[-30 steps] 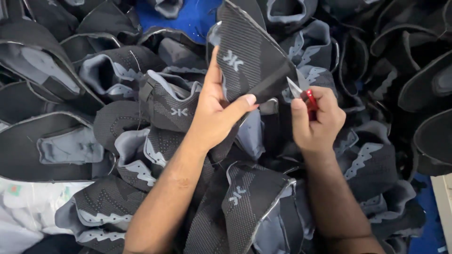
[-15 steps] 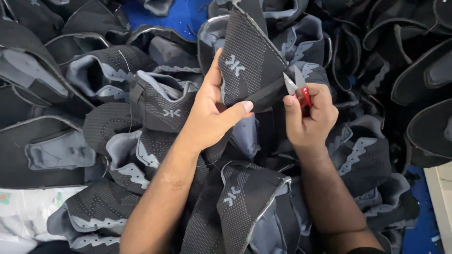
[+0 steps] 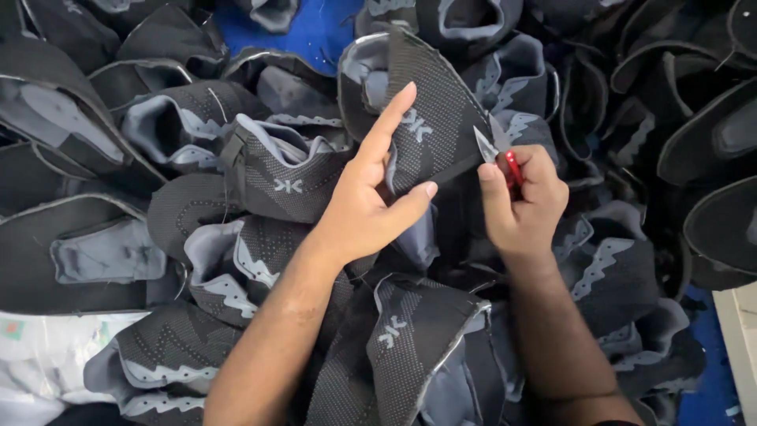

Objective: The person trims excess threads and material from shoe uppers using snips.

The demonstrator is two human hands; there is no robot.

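Blue surface shows at top centre and again at bottom right, mostly buried under a heap of dark knit shoe uppers. White sheet at lower left, pale edge at far right. Even, flat light.

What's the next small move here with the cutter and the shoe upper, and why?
Probably ease the red-handled cutter in to snip at the edge of the dark knit shoe upper. The left hand already braces the upper, and the right hand has the blade tip at its right edge.
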